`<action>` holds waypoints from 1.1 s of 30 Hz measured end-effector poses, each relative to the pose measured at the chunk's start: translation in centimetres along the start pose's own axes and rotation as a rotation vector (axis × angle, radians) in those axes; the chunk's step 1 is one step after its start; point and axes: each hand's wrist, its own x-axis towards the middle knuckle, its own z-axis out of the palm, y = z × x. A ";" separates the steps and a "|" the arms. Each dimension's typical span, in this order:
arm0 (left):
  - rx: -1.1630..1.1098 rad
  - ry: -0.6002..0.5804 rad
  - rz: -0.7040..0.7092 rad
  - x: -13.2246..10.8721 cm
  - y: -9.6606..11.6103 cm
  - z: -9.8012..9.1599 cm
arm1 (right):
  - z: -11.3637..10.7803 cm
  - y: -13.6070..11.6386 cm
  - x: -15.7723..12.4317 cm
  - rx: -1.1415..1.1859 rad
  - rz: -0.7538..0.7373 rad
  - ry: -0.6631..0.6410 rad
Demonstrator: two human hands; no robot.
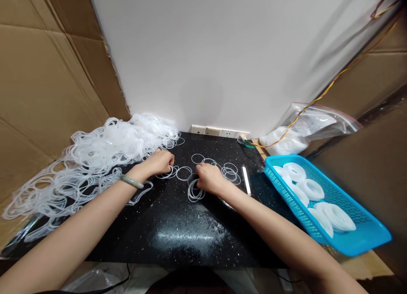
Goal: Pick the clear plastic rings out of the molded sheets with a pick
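While both hands work low over the black speckled worktop, the thin translucent rings lie around and between them. The left hand has its fingers curled together above a few overlapping rings; the fingertips are hidden, so whether they clamp a ring cannot be told. The right hand, likewise with fingers drawn in, meets the upper right edge of a gathered ring bundle, which extends below and to the left of its knuckles; the grip itself is concealed. Between the hands lies a loose ring, and just right of the right hand several scattered rings overlap. A large tangled heap of rings spreads left of and beyond the left hand, whose wrist bears a pale bangle. Farther right of the right hand are a slender white stick and, well apart, a blue perforated plastic basket containing coiled ring bundles. Beyond the basket rests a clear zip bag with white contents.
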 end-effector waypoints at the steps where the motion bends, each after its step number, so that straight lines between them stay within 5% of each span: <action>1: -0.003 0.017 0.000 -0.1 0.0 0.0 | 0.1 0.1 0.1 -0.042 0.014 0.009; 9: -0.198 0.090 0.092 -1.5 1.0 -0.7 | 0.4 1.6 1.0 0.029 0.108 0.027; 18: -0.219 -0.021 0.201 1.3 2.1 1.0 | 0.6 4.0 0.9 0.361 0.178 0.032; 28: -0.086 -0.114 0.028 2.0 1.5 0.4 | -0.3 2.3 1.3 0.080 0.145 -0.088; 33: -0.152 -0.082 0.022 1.1 1.8 0.2 | -0.2 3.2 1.2 0.232 0.209 -0.052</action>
